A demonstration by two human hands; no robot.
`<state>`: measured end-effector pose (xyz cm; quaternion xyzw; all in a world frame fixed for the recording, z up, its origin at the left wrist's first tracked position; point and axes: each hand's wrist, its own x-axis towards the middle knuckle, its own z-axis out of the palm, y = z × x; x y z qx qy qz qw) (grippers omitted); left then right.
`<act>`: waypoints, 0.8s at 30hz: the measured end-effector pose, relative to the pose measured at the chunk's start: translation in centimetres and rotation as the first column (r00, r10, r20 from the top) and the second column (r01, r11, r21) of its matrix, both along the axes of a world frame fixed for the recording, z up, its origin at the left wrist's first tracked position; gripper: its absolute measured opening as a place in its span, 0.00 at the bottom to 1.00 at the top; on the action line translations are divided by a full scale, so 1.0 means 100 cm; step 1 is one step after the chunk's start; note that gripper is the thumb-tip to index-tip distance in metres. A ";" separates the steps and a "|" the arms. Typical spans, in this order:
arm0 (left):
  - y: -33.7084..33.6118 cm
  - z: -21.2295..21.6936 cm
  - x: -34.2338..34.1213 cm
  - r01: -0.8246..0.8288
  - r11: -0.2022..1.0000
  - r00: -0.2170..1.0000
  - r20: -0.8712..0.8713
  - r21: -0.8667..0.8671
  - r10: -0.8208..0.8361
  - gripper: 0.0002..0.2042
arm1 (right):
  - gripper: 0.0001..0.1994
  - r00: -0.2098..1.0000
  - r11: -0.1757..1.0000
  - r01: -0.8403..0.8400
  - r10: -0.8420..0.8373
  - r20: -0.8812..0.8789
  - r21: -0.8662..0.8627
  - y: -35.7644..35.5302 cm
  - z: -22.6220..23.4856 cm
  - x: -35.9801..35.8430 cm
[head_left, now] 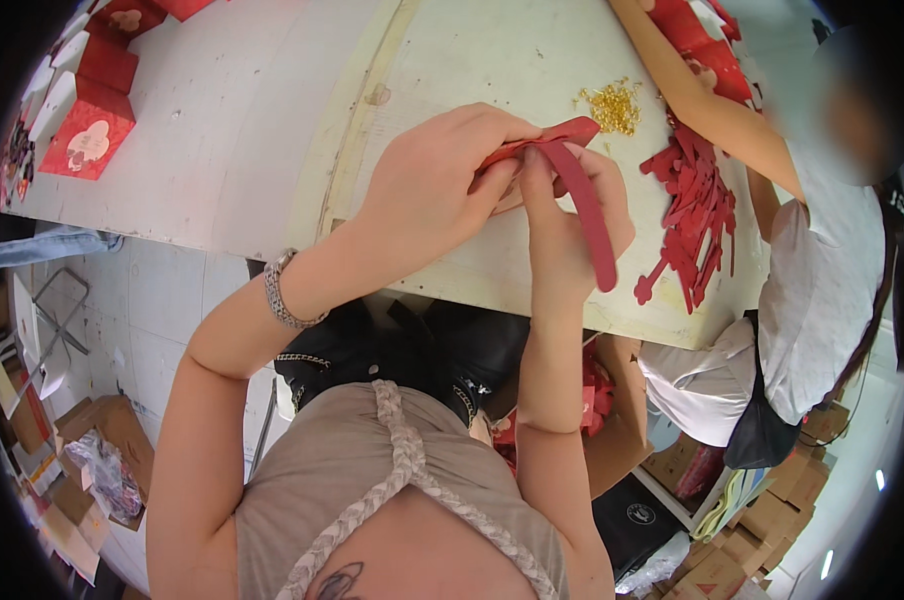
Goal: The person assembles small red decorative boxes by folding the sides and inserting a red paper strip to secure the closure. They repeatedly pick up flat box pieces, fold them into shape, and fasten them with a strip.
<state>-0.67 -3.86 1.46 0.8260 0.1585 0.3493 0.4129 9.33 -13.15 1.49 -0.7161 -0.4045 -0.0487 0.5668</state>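
My left hand [427,185] and my right hand [572,215] meet above the pale worktable [242,150]. Both pinch a long red strip [590,215], bent over at its top end near my fingertips. The strip's free end hangs down past my right palm. A pile of similar red cut-out strips [697,215] lies on the table just right of my hands. A small heap of tiny gold pieces [614,105] sits beyond my right hand.
Red and white folded boxes [87,110] line the table's far left. Another person [822,270] stands at the right, an arm [702,100] reaching over the table. Cardboard boxes [762,530] and bags crowd the floor below the table's near edge.
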 end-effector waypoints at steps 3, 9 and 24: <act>0.001 -0.001 0.001 0.008 0.994 1.000 -0.007 -0.106 -0.009 0.15 | 0.08 0.996 1.000 0.016 -0.014 0.092 -0.026 0.006 -0.003 0.007; 0.005 -0.010 0.005 -0.062 0.995 0.993 0.101 0.084 0.053 0.12 | 0.07 0.987 0.991 -0.129 0.126 0.099 0.029 0.008 -0.010 0.015; 0.045 -0.021 -0.012 0.088 0.994 0.975 0.210 -0.059 -0.074 0.08 | 0.05 0.823 0.922 -0.288 0.376 -0.426 0.258 -0.018 -0.011 0.027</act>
